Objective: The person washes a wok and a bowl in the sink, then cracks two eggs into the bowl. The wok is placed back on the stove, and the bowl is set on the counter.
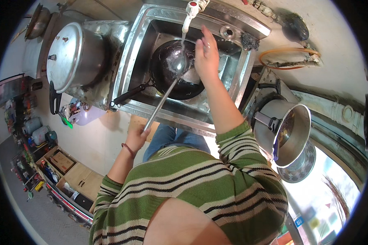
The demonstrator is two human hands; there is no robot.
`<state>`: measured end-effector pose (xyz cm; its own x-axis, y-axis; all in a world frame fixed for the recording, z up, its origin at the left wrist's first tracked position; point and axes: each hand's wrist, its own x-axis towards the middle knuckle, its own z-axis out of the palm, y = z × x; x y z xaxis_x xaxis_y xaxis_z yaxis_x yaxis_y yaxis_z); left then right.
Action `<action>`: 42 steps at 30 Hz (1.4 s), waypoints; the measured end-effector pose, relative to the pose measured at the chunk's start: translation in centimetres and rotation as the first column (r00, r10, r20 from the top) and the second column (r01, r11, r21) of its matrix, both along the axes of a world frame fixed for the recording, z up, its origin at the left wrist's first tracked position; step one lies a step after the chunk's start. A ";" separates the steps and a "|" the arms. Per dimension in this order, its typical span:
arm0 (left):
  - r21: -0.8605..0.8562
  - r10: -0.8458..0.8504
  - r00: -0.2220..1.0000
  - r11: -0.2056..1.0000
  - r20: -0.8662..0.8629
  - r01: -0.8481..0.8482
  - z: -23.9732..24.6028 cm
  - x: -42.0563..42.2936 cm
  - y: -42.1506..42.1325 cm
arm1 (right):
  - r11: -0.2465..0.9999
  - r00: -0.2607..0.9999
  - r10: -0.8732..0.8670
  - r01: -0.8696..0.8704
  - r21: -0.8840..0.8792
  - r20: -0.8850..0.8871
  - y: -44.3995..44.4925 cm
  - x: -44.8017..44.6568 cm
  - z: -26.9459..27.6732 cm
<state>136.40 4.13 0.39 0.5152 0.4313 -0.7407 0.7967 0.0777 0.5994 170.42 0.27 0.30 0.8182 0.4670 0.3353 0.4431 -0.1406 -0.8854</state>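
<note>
My left hand [137, 134] grips the long metal handle of a cooking spatula or ladle [162, 105]. Its head rests down in a black wok [162, 69], where splashing water blurs its shape. The wok sits in a stainless steel sink [135, 61], its dark handle [130, 94] lying across the sink's front left rim. Water streams from a white tap [188, 20] into the wok. My right hand [208, 55] hovers over the wok's right side, beside the stream. It looks wet and holds nothing, thumb apart from the fingers.
Left of the sink lies a large pressure cooker [89, 58] with a black handle. A deep metal pot [270, 122] stands to the right, near a perforated basket [297, 171]. A dark scouring pad [250, 41] sits at the sink's back right corner.
</note>
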 end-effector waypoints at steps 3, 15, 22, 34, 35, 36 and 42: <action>-0.548 0.252 0.963 0.795 -0.094 -0.261 2.6 0.1 -0.3 | 0.997 0.995 0.044 -0.050 0.062 0.092 2.5 -1.6 2.4; -0.957 0.390 0.919 0.247 -0.048 -0.155 1.9 -6.9 3.3 | 0.867 0.831 -0.492 0.444 0.224 0.257 7.7 -5.5 4.0; -0.956 0.233 0.972 0.279 -0.023 -0.089 -0.4 -11.4 7.1 | 0.883 0.868 -0.469 0.456 0.108 0.167 10.7 -3.3 2.7; -0.843 -0.073 0.982 0.505 0.173 0.186 1.2 -10.3 8.3 | 0.738 0.842 -0.511 0.532 -0.415 0.172 -4.7 -22.3 -2.4; -0.670 -0.238 0.893 0.594 0.381 0.445 0.8 -10.1 7.7 | 0.767 0.842 -0.535 0.515 -0.382 0.061 -7.3 -25.4 -2.6; -0.677 -0.262 0.889 0.578 0.376 0.457 0.8 -9.8 6.8 | 0.801 0.856 -0.517 0.474 -0.365 -0.024 -9.7 -28.3 -4.2; -0.729 -0.472 0.795 0.376 0.381 0.572 2.7 -7.1 -3.7 | 0.889 0.632 -0.322 0.458 0.005 -0.705 -16.5 -42.0 4.6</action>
<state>129.34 0.44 3.12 0.5077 -0.6714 -0.5399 0.7982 0.1308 0.5880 128.39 -16.20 4.86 0.9407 0.0425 -0.3365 -0.3376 0.0215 -0.9410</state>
